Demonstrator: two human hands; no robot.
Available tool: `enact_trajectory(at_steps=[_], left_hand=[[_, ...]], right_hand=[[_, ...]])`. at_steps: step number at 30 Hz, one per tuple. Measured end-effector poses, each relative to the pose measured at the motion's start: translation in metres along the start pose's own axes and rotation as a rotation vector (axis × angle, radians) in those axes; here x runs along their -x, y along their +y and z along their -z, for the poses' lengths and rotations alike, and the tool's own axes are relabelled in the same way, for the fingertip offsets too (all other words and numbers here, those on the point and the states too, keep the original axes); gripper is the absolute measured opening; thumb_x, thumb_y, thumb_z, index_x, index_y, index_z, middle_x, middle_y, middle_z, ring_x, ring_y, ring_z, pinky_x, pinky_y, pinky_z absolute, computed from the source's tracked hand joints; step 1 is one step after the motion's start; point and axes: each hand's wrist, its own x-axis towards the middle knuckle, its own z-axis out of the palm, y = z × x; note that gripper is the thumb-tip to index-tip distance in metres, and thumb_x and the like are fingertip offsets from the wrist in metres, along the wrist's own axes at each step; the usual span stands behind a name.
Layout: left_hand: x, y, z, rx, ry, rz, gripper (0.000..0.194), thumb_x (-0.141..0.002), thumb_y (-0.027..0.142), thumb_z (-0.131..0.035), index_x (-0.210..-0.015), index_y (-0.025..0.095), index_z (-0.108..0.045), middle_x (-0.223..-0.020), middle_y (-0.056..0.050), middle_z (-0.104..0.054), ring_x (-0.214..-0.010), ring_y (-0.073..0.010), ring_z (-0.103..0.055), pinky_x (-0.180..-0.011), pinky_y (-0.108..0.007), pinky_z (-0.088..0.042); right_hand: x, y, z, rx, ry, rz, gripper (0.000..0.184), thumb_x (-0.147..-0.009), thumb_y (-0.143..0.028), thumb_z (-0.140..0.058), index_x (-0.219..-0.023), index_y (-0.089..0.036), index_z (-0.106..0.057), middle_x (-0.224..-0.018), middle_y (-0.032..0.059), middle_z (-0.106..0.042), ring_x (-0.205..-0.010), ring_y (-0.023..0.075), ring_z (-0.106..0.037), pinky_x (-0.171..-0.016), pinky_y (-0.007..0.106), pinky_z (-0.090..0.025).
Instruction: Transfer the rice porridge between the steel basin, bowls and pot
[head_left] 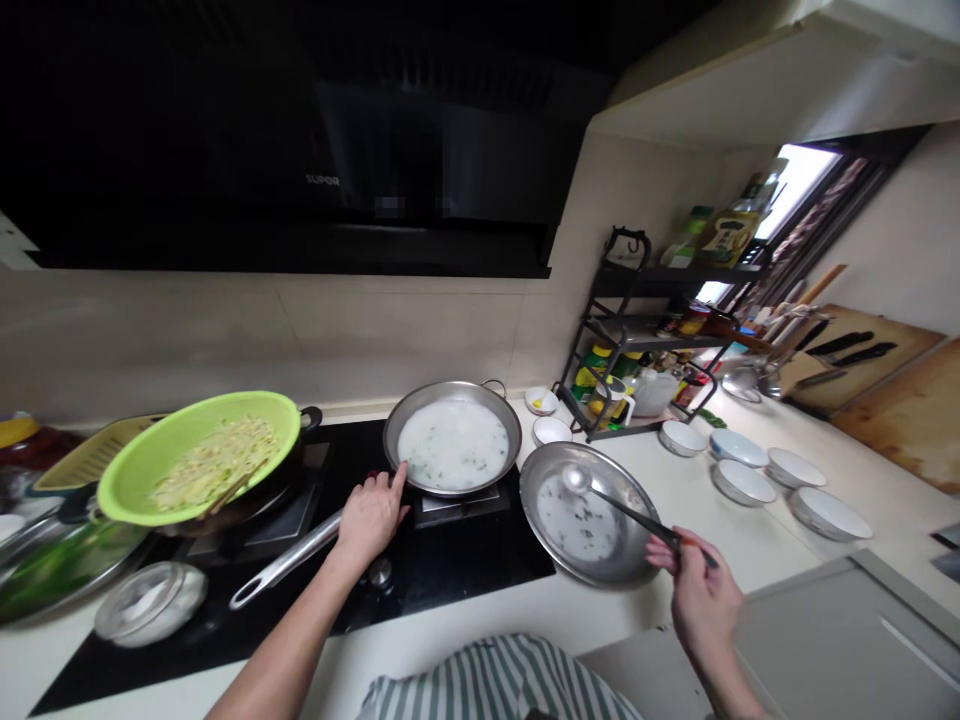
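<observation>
My left hand [371, 512] rests on the black stovetop [450, 560], fingertips against the rim of a steel pot [452, 443] full of white soup. My right hand [694, 570] is closed on the handle of a ladle [607, 500], whose bowl sits in a steel basin [589, 515] holding a little soup on the counter. A long metal handle [281, 565] lies under my left wrist.
A green bowl [199, 455] of shredded food sits on a pan at the left, a lid [150, 600] in front of it. Several white bowls [750, 475] line the counter at right. A black spice rack [637, 340] and cutting boards [885, 390] stand behind.
</observation>
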Motion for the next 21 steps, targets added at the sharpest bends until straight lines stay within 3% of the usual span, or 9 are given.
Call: enact_trajectory(at_steps=[3, 6, 9, 12, 16, 18, 21], left_hand=[[0.0, 0.0, 0.0, -0.006, 0.008, -0.006, 0.061, -0.089, 0.035, -0.045, -0.146, 0.014, -0.032, -0.104, -0.017, -0.058, -0.094, -0.0281, -0.054, -0.076, -0.036, -0.04], [0.0, 0.0, 0.0, -0.011, 0.019, -0.004, 0.061, -0.089, 0.033, -0.046, -0.145, 0.014, -0.033, -0.104, -0.017, -0.058, -0.094, -0.0284, -0.055, -0.077, -0.036, -0.04], [0.0, 0.0, -0.001, -0.003, 0.02, 0.002, 0.06, -0.089, 0.033, -0.046, -0.145, 0.016, -0.033, -0.105, -0.017, -0.058, -0.095, -0.0282, -0.055, -0.078, -0.036, -0.04], [0.0, 0.0, -0.002, 0.001, 0.017, 0.003, 0.061, -0.089, 0.034, -0.046, -0.145, 0.016, -0.033, -0.106, -0.017, -0.058, -0.096, -0.0278, -0.054, -0.077, -0.036, -0.04], [-0.001, 0.0, -0.003, 0.004, 0.025, 0.008, 0.061, -0.088, 0.035, -0.047, -0.145, 0.015, -0.033, -0.105, -0.017, -0.057, -0.094, -0.0283, -0.054, -0.076, -0.036, -0.039], [-0.001, 0.0, -0.004, 0.007, 0.03, 0.006, 0.061, -0.089, 0.034, -0.047, -0.145, 0.015, -0.033, -0.105, -0.017, -0.058, -0.093, -0.0281, -0.054, -0.076, -0.036, -0.039], [0.0, 0.0, -0.003, 0.01, 0.029, 0.003, 0.061, -0.089, 0.034, -0.047, -0.145, 0.015, -0.033, -0.105, -0.017, -0.058, -0.091, -0.0276, -0.054, -0.075, -0.036, -0.039]], right_hand=[[-0.004, -0.021, -0.024, -0.201, 0.007, -0.069, 0.035, -0.072, -0.047, -0.065, -0.09, -0.018, -0.056, -0.062, 0.006, -0.069, -0.054, 0.0226, -0.066, -0.047, 0.034, -0.051], [0.0, -0.045, -0.054, -0.241, -0.127, -0.047, 0.033, -0.075, -0.046, -0.063, -0.093, -0.019, -0.057, -0.064, 0.0057, -0.069, -0.057, 0.0229, -0.066, -0.049, 0.034, -0.051], [0.01, -0.057, -0.084, -0.13, -0.302, 0.056, 0.032, -0.081, -0.048, -0.057, -0.096, -0.02, -0.058, -0.059, 0.0031, -0.066, -0.061, 0.0238, -0.067, -0.061, 0.038, -0.054], [0.018, -0.055, -0.111, -0.011, -0.456, 0.168, 0.032, -0.084, -0.049, -0.053, -0.097, -0.02, -0.06, -0.059, 0.0026, -0.065, -0.063, 0.0236, -0.066, -0.066, 0.038, -0.054], [0.023, -0.041, -0.135, 0.075, -0.58, 0.215, 0.032, -0.083, -0.049, -0.053, -0.096, -0.02, -0.063, -0.069, 0.0048, -0.068, -0.056, 0.0208, -0.063, -0.058, 0.035, -0.053], [0.023, -0.035, -0.14, 0.089, -0.588, 0.181, 0.031, -0.085, -0.048, -0.05, -0.096, -0.021, -0.061, -0.067, 0.0044, -0.067, -0.054, 0.021, -0.063, -0.056, 0.035, -0.053], [0.018, -0.032, -0.143, 0.055, -0.5, 0.064, 0.027, -0.086, -0.045, -0.048, -0.094, -0.021, -0.057, -0.061, 0.004, -0.066, -0.052, 0.023, -0.064, -0.054, 0.037, -0.053]])
